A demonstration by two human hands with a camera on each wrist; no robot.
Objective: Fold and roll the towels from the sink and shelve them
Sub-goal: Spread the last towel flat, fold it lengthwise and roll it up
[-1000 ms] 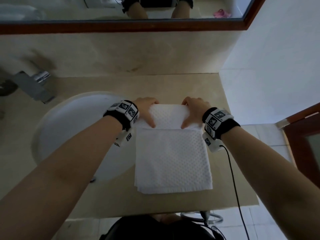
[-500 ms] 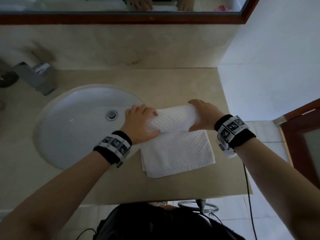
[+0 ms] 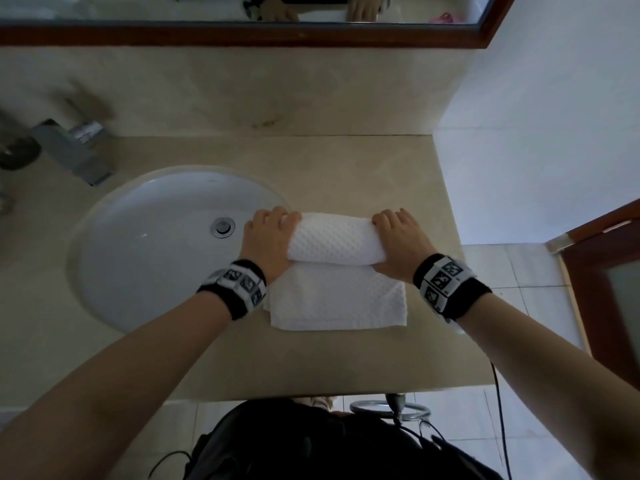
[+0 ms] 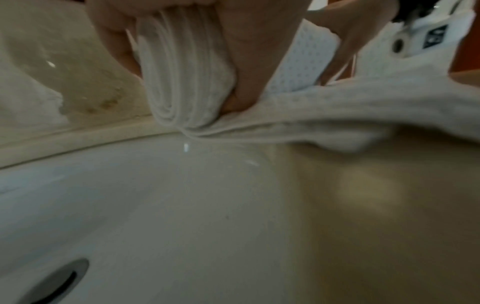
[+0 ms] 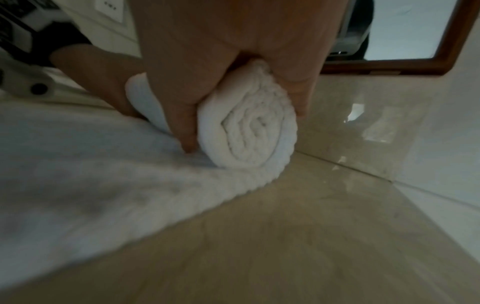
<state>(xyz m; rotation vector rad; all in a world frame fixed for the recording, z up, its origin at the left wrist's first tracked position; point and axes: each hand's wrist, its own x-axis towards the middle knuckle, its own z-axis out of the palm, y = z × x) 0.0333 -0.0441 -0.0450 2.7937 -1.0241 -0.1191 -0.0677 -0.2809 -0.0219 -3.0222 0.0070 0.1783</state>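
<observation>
A white waffle-textured towel (image 3: 336,268) lies on the beige counter (image 3: 346,174), just right of the sink (image 3: 145,244). Its far part is wound into a thick roll; a short flat flap still lies toward me. My left hand (image 3: 270,237) grips the roll's left end, thumb under and fingers over. In the left wrist view the towel (image 4: 187,78) shows its layered end between the fingers. My right hand (image 3: 394,240) grips the right end. In the right wrist view the towel (image 5: 249,125) shows a spiral end held between thumb and fingers.
A round white basin with a metal drain (image 3: 222,226) fills the counter's left half. A chrome faucet (image 3: 74,150) stands at the back left. A wood-framed mirror (image 3: 242,32) hangs above. A white wall bounds the counter on the right, and a brown door (image 3: 609,289) stands further right.
The roll has grown thicker and come toward me, so the flat flap is shorter. Both hands have shifted from the far edge to the two ends of the roll.
</observation>
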